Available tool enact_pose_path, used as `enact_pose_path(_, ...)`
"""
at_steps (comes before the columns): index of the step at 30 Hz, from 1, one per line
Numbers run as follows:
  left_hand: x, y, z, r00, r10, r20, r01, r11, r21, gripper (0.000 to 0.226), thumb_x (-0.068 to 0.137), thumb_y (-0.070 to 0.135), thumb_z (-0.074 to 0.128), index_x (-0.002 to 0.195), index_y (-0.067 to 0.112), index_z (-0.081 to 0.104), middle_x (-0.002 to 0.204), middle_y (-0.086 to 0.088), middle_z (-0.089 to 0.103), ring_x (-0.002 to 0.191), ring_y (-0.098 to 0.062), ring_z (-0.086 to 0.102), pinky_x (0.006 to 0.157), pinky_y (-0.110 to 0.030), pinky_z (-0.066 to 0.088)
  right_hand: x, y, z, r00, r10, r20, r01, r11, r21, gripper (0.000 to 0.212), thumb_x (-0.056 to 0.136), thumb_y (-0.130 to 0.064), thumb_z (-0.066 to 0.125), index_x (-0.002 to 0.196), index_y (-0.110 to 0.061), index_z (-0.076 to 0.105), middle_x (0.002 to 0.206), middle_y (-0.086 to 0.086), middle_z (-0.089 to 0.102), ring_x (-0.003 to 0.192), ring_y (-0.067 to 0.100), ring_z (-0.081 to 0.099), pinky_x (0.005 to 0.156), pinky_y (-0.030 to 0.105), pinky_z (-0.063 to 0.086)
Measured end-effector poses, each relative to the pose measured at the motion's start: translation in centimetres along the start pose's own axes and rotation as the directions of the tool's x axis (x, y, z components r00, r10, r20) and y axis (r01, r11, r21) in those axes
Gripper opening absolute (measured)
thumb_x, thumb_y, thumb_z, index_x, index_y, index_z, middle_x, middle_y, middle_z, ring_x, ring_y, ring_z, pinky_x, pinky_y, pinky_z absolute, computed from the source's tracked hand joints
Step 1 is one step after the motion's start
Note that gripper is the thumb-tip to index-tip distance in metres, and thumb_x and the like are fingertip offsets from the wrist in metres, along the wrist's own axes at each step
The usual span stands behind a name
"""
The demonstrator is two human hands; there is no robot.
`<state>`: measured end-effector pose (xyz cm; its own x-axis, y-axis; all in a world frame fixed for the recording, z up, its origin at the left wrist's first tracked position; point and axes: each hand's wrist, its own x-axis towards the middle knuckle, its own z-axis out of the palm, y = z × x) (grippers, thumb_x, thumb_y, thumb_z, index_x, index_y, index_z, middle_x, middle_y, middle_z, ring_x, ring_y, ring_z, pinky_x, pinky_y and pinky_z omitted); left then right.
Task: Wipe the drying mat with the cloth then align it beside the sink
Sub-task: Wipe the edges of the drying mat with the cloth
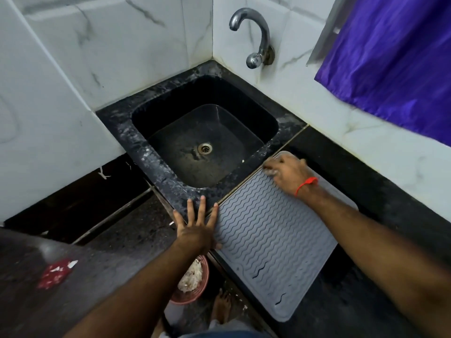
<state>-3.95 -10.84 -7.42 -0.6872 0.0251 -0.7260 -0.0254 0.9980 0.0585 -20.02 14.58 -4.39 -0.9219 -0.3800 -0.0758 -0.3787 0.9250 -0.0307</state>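
Observation:
A grey drying mat [275, 240] with wavy ridges lies on the black counter, its long left edge running along the seam beside the dark sink [205, 132]. My right hand [286, 174], with a red thread at the wrist, presses a small pale cloth [271, 170] onto the mat's far corner; the cloth is mostly hidden under the fingers and blurred. My left hand [197, 228] lies flat with fingers spread at the mat's near left edge, partly on the sink's rim, the thumb touching the mat.
A chrome tap [256, 37] juts from the white tiled wall above the sink. A purple curtain [395, 62] hangs at the upper right. Below the counter edge stand a pink bowl [195, 279] with pale scraps and my bare foot [220, 308].

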Motion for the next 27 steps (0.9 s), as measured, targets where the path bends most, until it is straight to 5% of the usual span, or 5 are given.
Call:
enact_pose_path(5, -0.3, -0.8, 0.3, 0.999, 0.021, -0.035, -0.022, 0.999, -0.035, 0.118, 0.089, 0.068, 0.056, 0.141, 0.025, -0.041, 0.142, -0.008, -0.057, 0.137, -0.043, -0.045, 0.107, -0.076, -0.014, -8.7, -11.2, 2.7, 0.944, -0.328, 0.037, 0.313, 0.924, 0.219, 0.057, 0.081, -0.033, 0.062, 0.134, -0.036, 0.042, 0.117, -0.003, 0.059, 0.104, 0.017, 0.054, 0.093, 0.037, 0.046)
enact_pose_path(8, -0.4, -1.3, 1.2, 0.996, 0.028, -0.082, -0.029, 1.0, -0.01, 0.094, 0.104, 0.038, 0.047, 0.153, 0.022, -0.031, 0.147, -0.009, -0.054, 0.139, -0.045, -0.042, 0.11, -0.078, -0.009, -11.7, -15.1, 4.2, 0.91, -0.415, 0.028, 0.393, 0.881, 0.263, 0.048, 0.082, -0.028, 0.061, 0.129, -0.021, 0.056, 0.121, 0.003, 0.059, 0.103, 0.024, 0.054, 0.093, 0.04, 0.046)
enact_pose_path(12, -0.3, -1.6, 1.6, 0.99, 0.058, -0.126, -0.054, 0.998, 0.033, 0.085, 0.106, 0.025, 0.042, 0.155, 0.017, -0.027, 0.152, -0.009, -0.05, 0.14, -0.045, -0.041, 0.111, -0.077, -0.008, -12.9, -15.7, 5.0, 0.934, -0.357, 0.027, 0.345, 0.917, 0.201, 0.044, 0.087, -0.028, 0.061, 0.13, -0.022, 0.056, 0.132, 0.003, 0.05, 0.106, 0.027, 0.047, 0.091, 0.041, 0.045)
enact_pose_path(19, -0.7, -1.3, 1.1, 0.992, 0.084, -0.091, -0.078, 0.994, 0.075, 0.099, 0.1, 0.017, 0.055, 0.154, 0.014, -0.028, 0.15, -0.012, -0.051, 0.138, -0.046, -0.043, 0.109, -0.079, -0.006, -12.5, -15.3, 5.5, 0.909, -0.415, -0.04, 0.416, 0.909, 0.018, 0.035, 0.082, -0.025, 0.069, 0.117, -0.025, 0.065, 0.122, 0.004, 0.058, 0.095, 0.027, 0.054, 0.081, 0.041, 0.052)
enact_pose_path(27, -1.1, -0.6, -0.6, 0.997, 0.077, -0.003, -0.076, 0.995, 0.063, 0.115, 0.093, 0.062, 0.057, 0.151, 0.019, -0.032, 0.151, -0.015, -0.05, 0.139, -0.047, -0.041, 0.111, -0.078, -0.009, -10.2, -10.5, 4.9, 0.965, -0.261, -0.018, 0.261, 0.965, -0.023, 0.039, 0.083, -0.032, 0.07, 0.122, -0.028, 0.063, 0.124, -0.001, 0.052, 0.1, 0.021, 0.047, 0.084, 0.037, 0.05)
